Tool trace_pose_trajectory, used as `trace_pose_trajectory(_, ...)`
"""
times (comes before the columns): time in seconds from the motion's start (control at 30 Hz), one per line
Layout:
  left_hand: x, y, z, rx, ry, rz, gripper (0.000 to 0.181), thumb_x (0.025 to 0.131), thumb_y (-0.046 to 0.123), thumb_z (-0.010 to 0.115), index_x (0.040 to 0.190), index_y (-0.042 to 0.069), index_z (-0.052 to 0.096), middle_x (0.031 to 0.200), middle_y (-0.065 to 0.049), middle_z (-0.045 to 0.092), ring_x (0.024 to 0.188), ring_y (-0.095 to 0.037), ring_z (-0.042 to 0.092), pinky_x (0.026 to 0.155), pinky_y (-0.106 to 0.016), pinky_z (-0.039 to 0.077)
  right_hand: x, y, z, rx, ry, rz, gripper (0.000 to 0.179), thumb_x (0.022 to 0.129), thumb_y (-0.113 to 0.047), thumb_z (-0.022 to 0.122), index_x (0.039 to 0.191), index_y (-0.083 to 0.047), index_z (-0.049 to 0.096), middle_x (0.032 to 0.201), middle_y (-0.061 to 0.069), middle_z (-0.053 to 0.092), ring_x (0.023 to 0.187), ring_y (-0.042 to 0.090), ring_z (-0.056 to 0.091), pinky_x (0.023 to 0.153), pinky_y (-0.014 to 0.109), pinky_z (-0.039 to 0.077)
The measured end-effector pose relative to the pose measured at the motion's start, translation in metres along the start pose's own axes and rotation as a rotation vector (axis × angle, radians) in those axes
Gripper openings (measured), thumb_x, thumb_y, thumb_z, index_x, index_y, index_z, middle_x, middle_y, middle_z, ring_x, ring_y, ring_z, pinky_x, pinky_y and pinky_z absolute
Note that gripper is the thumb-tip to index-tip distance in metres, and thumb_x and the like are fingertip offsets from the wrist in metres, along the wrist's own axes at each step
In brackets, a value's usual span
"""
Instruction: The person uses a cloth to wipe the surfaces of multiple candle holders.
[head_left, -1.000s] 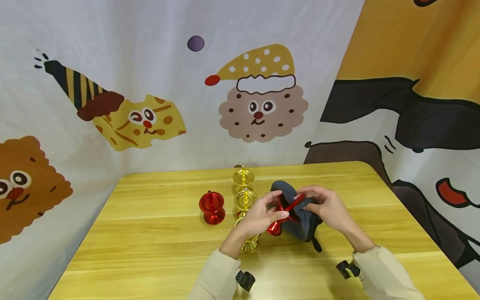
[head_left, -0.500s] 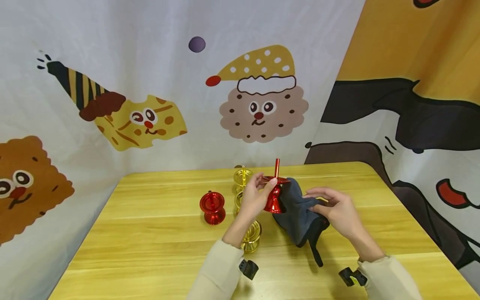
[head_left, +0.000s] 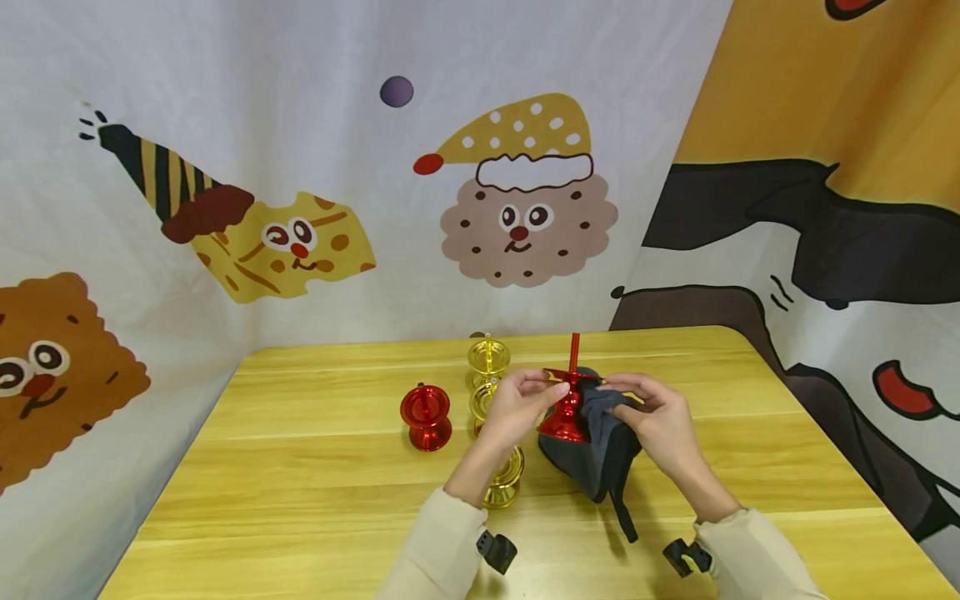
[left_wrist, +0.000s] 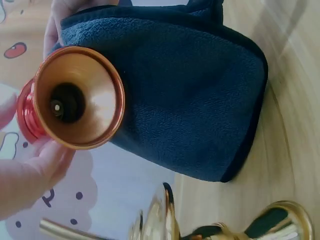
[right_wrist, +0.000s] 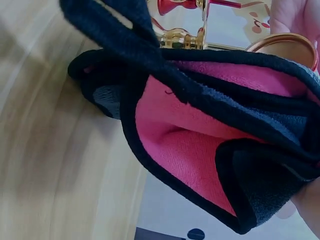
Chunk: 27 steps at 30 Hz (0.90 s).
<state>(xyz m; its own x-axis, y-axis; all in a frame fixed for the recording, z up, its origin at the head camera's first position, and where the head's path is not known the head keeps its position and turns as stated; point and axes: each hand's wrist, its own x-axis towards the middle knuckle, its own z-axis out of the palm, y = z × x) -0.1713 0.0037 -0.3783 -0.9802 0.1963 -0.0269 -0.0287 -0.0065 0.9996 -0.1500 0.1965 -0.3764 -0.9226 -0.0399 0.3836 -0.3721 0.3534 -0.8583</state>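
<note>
Your left hand (head_left: pixel 519 408) is gripping the red holder (head_left: pixel 566 423) near its top, the thumb lying in front. You are holding it above the worktop (head_left: pixel 300 517), its spike (head_left: pixel 574 353) pointing up; the left wrist view is showing its hollow base (left_wrist: pixel 97 95), copper-coloured inside. Your right hand (head_left: pixel 660 421) is pinching the cloth (head_left: pixel 577 467) between thumb and fingers, just beside the red holder; whether the cloth is pressing on it, you cannot tell here. The cloth is hanging in folds below and behind the red holder, dark blue-grey outside with black edging, its loop (head_left: pixel 624 518) dangling at the near end. In the right wrist view its pink lining (right_wrist: pixel 175 150) is showing.

To the left of your left hand, the other red holder (head_left: pixel 426 418) is standing upright on the worktop. Between the two, a far gold holder (head_left: pixel 489 358), a middle gold holder (head_left: pixel 482 402) and a near gold holder (head_left: pixel 504 490) are forming a line, your left hand and wrist partly hiding the last two. Pale sleeves (head_left: pixel 438 550) are covering your forearms. Behind the worktop, a curtain (head_left: pixel 322 150) with cartoon figures is hanging.
</note>
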Motion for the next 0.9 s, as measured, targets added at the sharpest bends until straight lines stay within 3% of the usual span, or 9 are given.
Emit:
trace_pose_trajectory(0.17,-0.0047,-0.0021,-0.0056,0.002,-0.19,0.025,0.046,0.08,0.009,0.071,0.122,0.006,0.054,0.121,-0.008,0.054,0.112,-0.025,0.051,0.086,-0.035,0.048,0.0009,0.0,0.0015,0.03,0.029,0.034,0.031,0.078,0.014,0.06,0.107,0.003,0.062,0.096,0.012,0.065,0.086,0.003,0.061,0.07,0.019,0.052)
trace_pose_trajectory(0.3,-0.0078,-0.0019,-0.0065,-0.043,-0.265,0.011,0.063,0.074,-0.007,0.071,0.131,0.008,0.046,0.123,-0.015,0.053,0.111,-0.028,0.053,0.083,-0.036,0.05,0.002,0.0018,0.0019,0.042,0.057,0.03,0.026,0.078,0.011,0.063,0.103,0.004,0.062,0.097,0.006,0.064,0.089,0.002,0.059,0.07,0.018,0.051)
trace_pose_trajectory(0.5,-0.0092,-0.0029,-0.0052,-0.039,-0.241,0.021,0.066,0.073,-0.007,0.072,0.131,0.009,0.047,0.124,-0.011,0.052,0.106,-0.025,0.056,0.08,-0.032,0.051,0.0032,0.0025,0.0013,0.1,0.055,0.007,0.017,0.08,0.008,0.064,0.098,0.007,0.064,0.1,0.01,0.061,0.092,0.005,0.06,0.073,0.018,0.051)
trace_pose_trajectory(0.6,-0.0082,-0.0043,-0.0043,-0.013,-0.212,0.041,0.063,0.073,-0.003,0.074,0.129,0.008,0.049,0.118,-0.009,0.055,0.101,-0.023,0.057,0.08,-0.032,0.051,0.0033,0.0029,0.0012,0.068,0.025,-0.01,0.017,0.081,0.007,0.064,0.097,0.007,0.066,0.101,0.013,0.061,0.092,0.005,0.059,0.074,0.017,0.05)
trace_pose_trajectory(0.77,-0.0065,-0.0073,-0.0032,0.025,-0.188,0.066,0.062,0.072,-0.001,0.075,0.128,0.005,0.049,0.11,-0.01,0.057,0.097,-0.021,0.057,0.079,-0.031,0.051,0.0021,0.0048,0.0007,-0.008,-0.091,-0.006,0.018,0.083,-0.001,0.064,0.101,0.003,0.068,0.105,0.016,0.061,0.093,0.002,0.056,0.074,0.016,0.049)
trace_pose_trajectory(0.9,-0.0061,-0.0102,-0.0038,0.024,-0.166,0.056,0.063,0.072,0.0,0.075,0.128,0.005,0.048,0.112,-0.009,0.056,0.098,-0.021,0.056,0.078,-0.031,0.051,0.0018,0.0036,-0.0035,-0.049,-0.233,0.013,0.024,0.088,-0.014,0.062,0.108,-0.001,0.066,0.116,0.01,0.057,0.105,0.01,0.052,0.079,0.016,0.047)
